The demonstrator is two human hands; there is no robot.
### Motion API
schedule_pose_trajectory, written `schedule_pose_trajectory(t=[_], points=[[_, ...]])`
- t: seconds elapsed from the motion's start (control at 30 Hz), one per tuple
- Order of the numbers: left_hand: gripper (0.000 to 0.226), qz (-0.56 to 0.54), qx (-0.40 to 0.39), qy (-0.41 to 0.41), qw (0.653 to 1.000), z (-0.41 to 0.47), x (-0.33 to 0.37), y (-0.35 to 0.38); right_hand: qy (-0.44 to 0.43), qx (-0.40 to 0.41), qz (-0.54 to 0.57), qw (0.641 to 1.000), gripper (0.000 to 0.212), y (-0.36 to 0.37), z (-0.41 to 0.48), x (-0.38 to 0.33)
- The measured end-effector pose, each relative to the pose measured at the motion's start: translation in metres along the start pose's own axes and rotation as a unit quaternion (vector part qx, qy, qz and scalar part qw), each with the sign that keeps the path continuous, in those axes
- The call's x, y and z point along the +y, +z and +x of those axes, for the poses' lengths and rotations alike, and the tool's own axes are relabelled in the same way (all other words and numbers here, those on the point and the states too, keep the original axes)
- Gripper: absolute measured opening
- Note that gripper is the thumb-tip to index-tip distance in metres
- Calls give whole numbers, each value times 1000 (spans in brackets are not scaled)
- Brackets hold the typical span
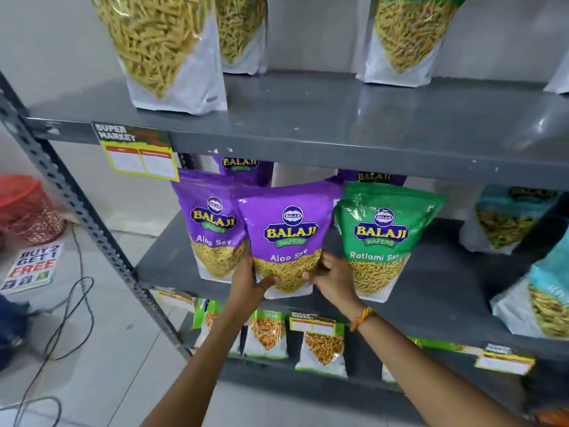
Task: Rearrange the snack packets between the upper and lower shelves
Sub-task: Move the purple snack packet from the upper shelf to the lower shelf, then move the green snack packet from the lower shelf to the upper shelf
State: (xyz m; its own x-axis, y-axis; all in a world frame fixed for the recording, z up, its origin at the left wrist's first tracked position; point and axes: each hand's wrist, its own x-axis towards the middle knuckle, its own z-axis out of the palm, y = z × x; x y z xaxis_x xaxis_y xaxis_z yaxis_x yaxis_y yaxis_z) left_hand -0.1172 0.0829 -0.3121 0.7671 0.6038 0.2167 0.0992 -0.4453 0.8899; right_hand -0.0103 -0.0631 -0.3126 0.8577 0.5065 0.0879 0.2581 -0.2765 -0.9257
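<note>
Both hands grip one purple Aloo Sev packet (pixel 284 238) by its lower part, at the front edge of the lower shelf (pixel 431 291). The left hand (pixel 248 280) holds the packet's bottom left corner, its fingers (pixel 271 280) curled shut across the clear window where the yellow sev shows. The right hand (pixel 334 280) clasps the bottom right corner, its thumb lying on the front of the packet and the rest of the hand behind or beside the edge. An orange thread band (pixel 361 317) circles the right wrist. The held packet stands upright and overlaps a second purple Aloo Sev packet (pixel 211 226) just to its left, nearer the shelf's left end. Just beside it on the right stands a green Ratlami Sev packet (pixel 383 238), which the right hand's back is near or touching; which of the two cannot be told. More purple packets show behind these, toward the back of the lower shelf, and teal packets (pixel 511 217) sit toward its right end. On the upper shelf (pixel 338 118) stand packets seen only by their lower halves, clear windows full of yellow sev: one large packet (pixel 166 47) near the front left corner and another (pixel 406 38) farther back. A yellow price label (pixel 138 152) hangs from the upper shelf's front edge near its left end.
</note>
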Motion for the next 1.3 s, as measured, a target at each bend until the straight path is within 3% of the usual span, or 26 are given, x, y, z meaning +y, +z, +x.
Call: schedule_pose_trajectory(t=[0.17, 0.2, 0.3, 0.43, 0.57, 0.63, 0.73, 0.8, 0.87, 0.93, 1.03, 1.13, 1.3], points=[[74, -6, -13, -37, 999, 13, -25, 7, -35, 34, -58, 997, 19, 6, 17, 6], [73, -2, -12, -37, 999, 13, -26, 8, -37, 31, -55, 997, 23, 6, 17, 6], [76, -21, -14, -39, 999, 12, -26, 9, -35, 5, -39, 999, 62, 5, 13, 7], [73, -68, 10, -36, 997, -5, -16, 11, -19, -22, 19, 999, 35, -4, -8, 14], [34, 56, 155, 57, 985, -47, 8, 25, -95, 158, -69, 980, 22, -42, -41, 37], [24, 65, 129, 96, 985, -57, 17, 38, -104, 255, -84, 958, 24, -71, -49, 48], [27, 26, -8, 66, 997, -48, 31, 64, -58, 352, -82, 931, 19, -112, -47, 62], [43, 1, -117, -6, 993, -30, 36, 87, -6, 327, -65, 943, 11, -131, -37, 72], [61, 34, -164, -26, 986, -14, 43, 111, 61, 230, -8, 971, 38, -139, -20, 86], [64, 49, -188, -35, 980, -2, 54, 129, 96, 124, 45, 987, 68, -141, -8, 97], [60, 31, -230, -53, 971, 9, 60, 140, 83, 29, 75, 993, 62, -138, -2, 103], [78, -12, -219, -66, 973, 16, 50, 144, 72, 37, 64, 995, 56, -136, -4, 105], [62, -16, -212, -70, 975, 5, 56, 155, 62, 74, 88, 991, 51, -143, -18, 110]])
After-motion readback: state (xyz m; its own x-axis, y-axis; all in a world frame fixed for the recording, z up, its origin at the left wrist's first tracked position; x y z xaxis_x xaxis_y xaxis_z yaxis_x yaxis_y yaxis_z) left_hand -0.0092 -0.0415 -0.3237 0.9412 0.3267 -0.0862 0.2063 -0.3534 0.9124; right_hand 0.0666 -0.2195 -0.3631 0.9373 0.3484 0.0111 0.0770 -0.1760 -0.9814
